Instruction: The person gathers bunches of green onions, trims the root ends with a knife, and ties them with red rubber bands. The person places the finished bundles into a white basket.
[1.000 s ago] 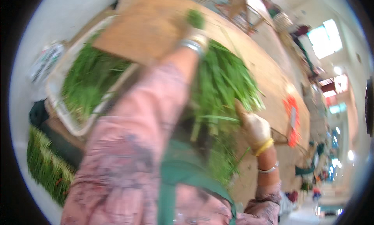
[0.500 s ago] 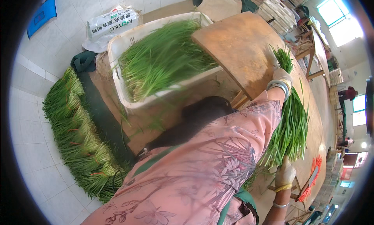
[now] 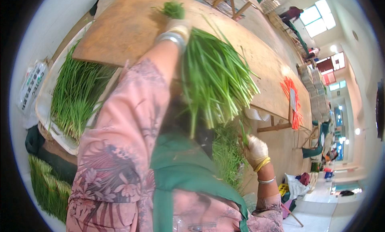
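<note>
- White printed sack [image 3: 33,87] stands at the far left, with a dark green cloth [image 3: 35,139] bundled just below it;
- green bundles [image 3: 50,188], pale at one end, lie together at the lower left;
- white plastic basket [image 3: 43,107] holds long green stalks [image 3: 74,93]; a corner of the wooden table [image 3: 120,23] covers part of it;
- pink floral sleeve [image 3: 116,139] rises from the lower edge toward the left hand [image 3: 179,28];
- left hand, thinly gloved, with a silver bracelet [image 3: 172,38] at the wrist, has its grip clamped round the leafy bunch [image 3: 216,75]; a tuft pokes out beyond the fingers;
- green apron [image 3: 176,159] covers the person's front, below the bunch;
- leafy bunch fans out to the right over the table's near edge, its pale ends pointing down and rightward;
- feathery green scraps [image 3: 228,155] lie below those ends;
- right hand [image 3: 258,149], gloved, yellow-banded, is well apart from the left, fingers curled beside a green strand [image 3: 244,131]; I cannot tell whether its grip pinches it;
- red ties [image 3: 296,111] lie on the table's right end, under a flat grey piece [image 3: 292,98].
</note>
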The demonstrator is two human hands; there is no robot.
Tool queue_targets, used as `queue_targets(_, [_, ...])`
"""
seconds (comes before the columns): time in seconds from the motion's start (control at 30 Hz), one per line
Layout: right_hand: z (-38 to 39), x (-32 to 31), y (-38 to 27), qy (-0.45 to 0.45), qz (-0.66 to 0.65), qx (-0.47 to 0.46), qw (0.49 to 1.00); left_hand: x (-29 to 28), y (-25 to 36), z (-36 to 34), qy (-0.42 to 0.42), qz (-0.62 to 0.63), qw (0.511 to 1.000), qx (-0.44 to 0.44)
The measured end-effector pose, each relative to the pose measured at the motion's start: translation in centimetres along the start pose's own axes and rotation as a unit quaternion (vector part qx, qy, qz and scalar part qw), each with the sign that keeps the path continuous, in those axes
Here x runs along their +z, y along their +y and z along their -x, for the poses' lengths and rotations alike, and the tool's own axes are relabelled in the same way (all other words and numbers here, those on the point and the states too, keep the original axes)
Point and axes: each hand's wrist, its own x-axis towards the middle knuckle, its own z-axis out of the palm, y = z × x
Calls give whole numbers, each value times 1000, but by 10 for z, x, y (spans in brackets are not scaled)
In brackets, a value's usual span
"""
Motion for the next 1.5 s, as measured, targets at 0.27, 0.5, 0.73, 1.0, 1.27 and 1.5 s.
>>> queue_targets(0.27, [-84, -68, -84, 152, 43, -147, 977, 3, 6, -35, -28, -47, 998, -21])
queue_targets(0.5, [-134, -23, -78, 213, 100, -140, 962, 2, 16, -17, -22, -21, 999, -42])
queue_targets(0.73, [-91, 8, -60, 25, 29, -39, 999, -3, 7, -30, -34, -73, 997, 17])
queue_targets(1.0, [-26, -39, -47, -57, -57, -75, 994, 2, 19, -5, -17, -258, 962, 90])
queue_targets(1.27, [-124, -7, -103, 202, 147, -96, 964, 5, 11, -19, -43, -179, 980, 72])
queue_targets(1.5, [-135, 3, -104, 200, 166, -48, 964, -4, 17, -14, -66, -20, 997, -25])
